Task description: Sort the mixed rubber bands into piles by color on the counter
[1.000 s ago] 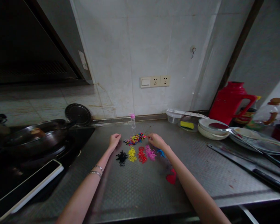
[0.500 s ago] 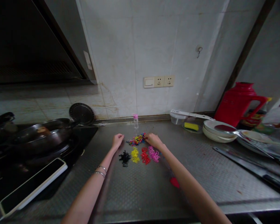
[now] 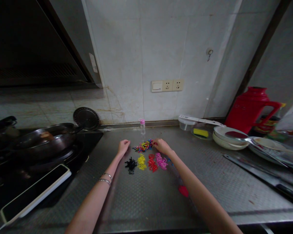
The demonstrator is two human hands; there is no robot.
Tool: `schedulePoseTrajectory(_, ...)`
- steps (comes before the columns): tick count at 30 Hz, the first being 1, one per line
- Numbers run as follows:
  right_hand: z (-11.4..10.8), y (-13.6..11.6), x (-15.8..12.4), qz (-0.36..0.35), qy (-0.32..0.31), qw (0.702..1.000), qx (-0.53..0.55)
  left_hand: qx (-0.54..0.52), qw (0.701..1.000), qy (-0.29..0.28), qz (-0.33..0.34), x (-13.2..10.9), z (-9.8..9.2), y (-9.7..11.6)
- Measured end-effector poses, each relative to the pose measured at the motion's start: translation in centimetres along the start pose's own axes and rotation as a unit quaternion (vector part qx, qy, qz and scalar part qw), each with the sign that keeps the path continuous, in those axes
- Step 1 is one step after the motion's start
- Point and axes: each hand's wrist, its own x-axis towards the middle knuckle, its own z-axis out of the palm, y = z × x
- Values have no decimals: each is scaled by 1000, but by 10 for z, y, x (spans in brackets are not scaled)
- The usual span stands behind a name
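Note:
A mixed-colour pile of small rubber bands (image 3: 143,146) lies on the steel counter between my hands. My right hand (image 3: 161,146) touches its right end, fingers pinched together; what is between the fingertips is hidden. To the pile's left rests my left hand (image 3: 123,147), its fingers curled closed, and their contents cannot be made out. Nearer me, sorted bands form a row: black bands (image 3: 131,165), yellow bands (image 3: 142,162), red bands (image 3: 152,163) and pink bands (image 3: 161,161). Some blue bands (image 3: 169,161) show partly beside my right forearm. Behind the mixed pile stands a clear bottle with a pink cap (image 3: 142,126).
At left are a stove with a pan (image 3: 44,139) and a phone (image 3: 36,191). A red object (image 3: 183,191) lies by my right forearm. On the right are a yellow sponge (image 3: 200,133), stacked bowls (image 3: 229,143), a knife (image 3: 254,172) and a red thermos (image 3: 249,109).
The view has shifted very slightly. Both hands stay in nearly the same places, the right one still at the mixed pile's edge.

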Motion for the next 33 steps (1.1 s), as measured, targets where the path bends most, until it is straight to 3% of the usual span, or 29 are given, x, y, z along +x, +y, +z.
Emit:
schedulePoseTrajectory(14,-19,-2,5,3,33,999,42,-8,1000,6,-11,-3,-2,7)
schedulePoseTrajectory(21,-9,-43,-4,-70,54,984,153,-7,1000,0,-9,-2,-1,4)
schedulePoseTrajectory(26,4,-72,-16,-122,-5,980,155,6,1000,0,13,-2,-1,3)
schedulePoseTrajectory(33,11,-76,-26,-83,-65,991,87,-1,1000,-9,9,-1,0,1)
